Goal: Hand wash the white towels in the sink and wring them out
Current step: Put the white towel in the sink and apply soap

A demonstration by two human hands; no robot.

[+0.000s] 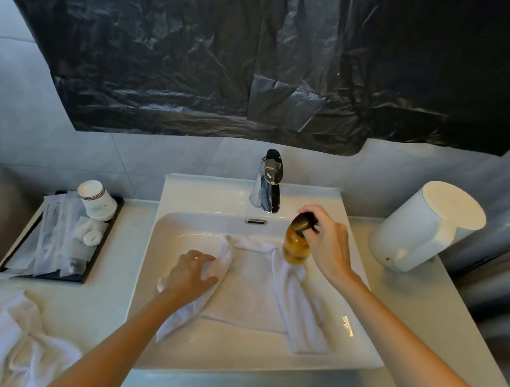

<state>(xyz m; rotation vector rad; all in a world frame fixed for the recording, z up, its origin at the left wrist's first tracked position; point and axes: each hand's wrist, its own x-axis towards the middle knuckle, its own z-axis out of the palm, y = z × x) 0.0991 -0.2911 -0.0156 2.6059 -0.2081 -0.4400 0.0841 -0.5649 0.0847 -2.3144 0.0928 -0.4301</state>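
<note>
Seen from your head camera, the white towel (255, 291) lay spread in the sink (166, 217), directly below the faucet (268, 185). Your left hand (191, 275) rested loose-fingered on its rolled edge, likely pinning it flat. Below and right of the faucet, your right hand (326, 244) clasped the amber bottle (297, 247) by its pump, over the cloth, apparently to dispense soap.
</note>
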